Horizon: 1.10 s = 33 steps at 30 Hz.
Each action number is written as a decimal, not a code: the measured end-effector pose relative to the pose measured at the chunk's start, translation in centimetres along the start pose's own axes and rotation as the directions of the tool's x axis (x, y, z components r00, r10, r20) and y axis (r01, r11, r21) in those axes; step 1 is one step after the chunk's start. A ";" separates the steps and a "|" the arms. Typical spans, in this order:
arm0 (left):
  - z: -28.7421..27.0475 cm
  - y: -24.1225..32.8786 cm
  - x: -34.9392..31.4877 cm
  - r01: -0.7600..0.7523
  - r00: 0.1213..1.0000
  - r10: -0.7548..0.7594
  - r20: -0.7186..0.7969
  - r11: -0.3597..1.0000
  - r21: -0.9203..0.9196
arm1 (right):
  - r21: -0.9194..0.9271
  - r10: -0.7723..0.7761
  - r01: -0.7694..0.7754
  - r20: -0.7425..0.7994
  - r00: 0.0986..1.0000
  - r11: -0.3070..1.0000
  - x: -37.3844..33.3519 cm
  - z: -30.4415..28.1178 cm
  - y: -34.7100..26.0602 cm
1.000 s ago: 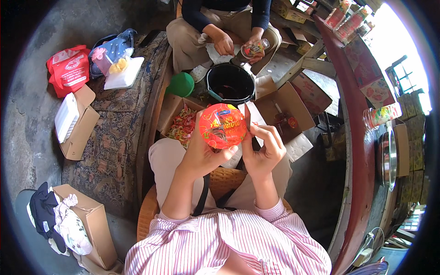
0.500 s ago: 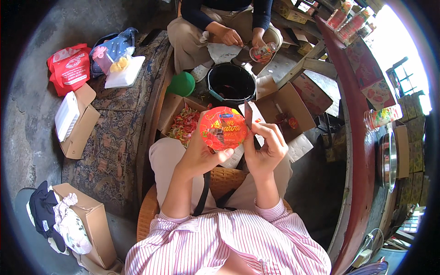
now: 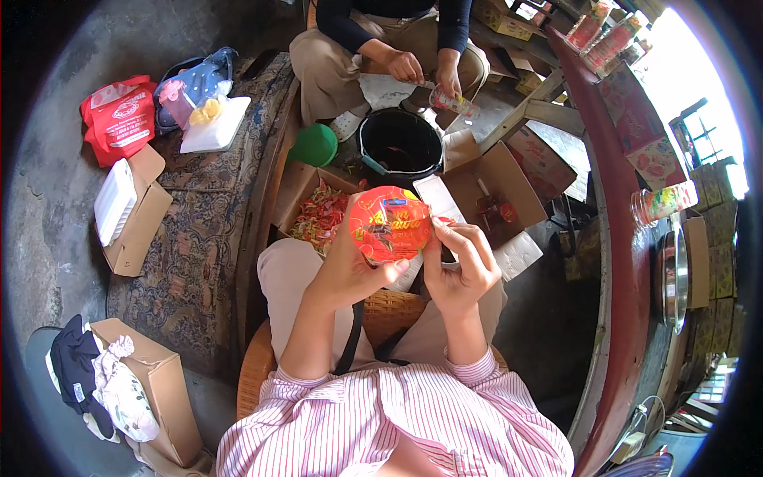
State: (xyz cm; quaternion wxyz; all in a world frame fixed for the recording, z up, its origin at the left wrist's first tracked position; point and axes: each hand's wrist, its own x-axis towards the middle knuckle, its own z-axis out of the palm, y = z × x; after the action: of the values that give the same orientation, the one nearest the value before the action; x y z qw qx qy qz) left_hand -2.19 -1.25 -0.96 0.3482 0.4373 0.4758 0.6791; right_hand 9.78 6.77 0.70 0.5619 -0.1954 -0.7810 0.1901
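In front of my lap, my left hand grips a round tub from the left, thumb along its lower edge. Its top faces up and has a red printed label with a dark patch in the middle. At the tub's right rim, my right hand is closed in a pinch, fingertips touching the edge. A small reddish bit shows by those fingertips, too small to name. Beyond the tub, an open carton holds many red, yellow and green wrapped pieces. To the right is another open carton with a few red-topped things inside.
Opposite me, a seated person holds a clear labelled jar over a black bucket. A green bowl stands beside it. A patterned mat and red bag lie left; a red-edged bench runs along the right.
The dark strip that stood up from my right fingertips no longer shows; those fingers now press at the tub's rim. The other person's jar has tipped over sideways toward the right.
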 end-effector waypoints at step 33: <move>0.0 0.1 0.0 0.072 0.996 -0.069 0.057 0.996 -0.047 | -0.002 0.103 -0.103 -0.010 0.995 0.995 -0.8 0.4 0.4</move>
State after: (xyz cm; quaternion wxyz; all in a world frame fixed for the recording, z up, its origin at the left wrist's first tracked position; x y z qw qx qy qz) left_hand -2.20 -1.29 -0.92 0.3957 0.4300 0.4643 0.6655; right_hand 9.67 6.65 -0.24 0.5548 -0.2371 -0.7673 0.2172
